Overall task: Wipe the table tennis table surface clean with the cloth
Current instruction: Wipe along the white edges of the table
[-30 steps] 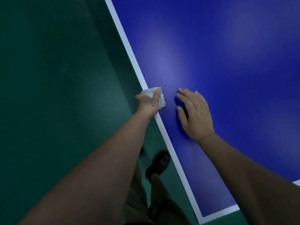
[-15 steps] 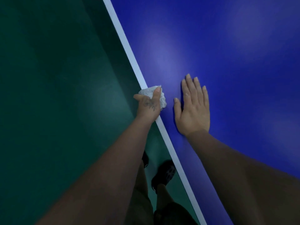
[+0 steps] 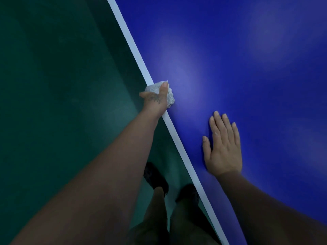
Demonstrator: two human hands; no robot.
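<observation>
left hand (image 3: 155, 99): grips wadded cloth (image 3: 169, 96) on table (image 3: 247, 68) edge line, wiping. right hand (image 3: 223, 147): flat, fingers straight, likely bracing.

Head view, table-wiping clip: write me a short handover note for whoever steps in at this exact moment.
Left hand: grips the crumpled white cloth, pressed on the white edge line of the blue table tennis table.
Right hand: flat, palm down on the blue surface, fingers straight, holding nothing.
Position: the person stands on the green floor beside the table's side edge, dark shoes close to it.
Done: cannot tell from this picture which areas are already wiped; no dirt or streaks show.
Left: wipe along the edge line and across the blue surface beyond the cloth.
</observation>
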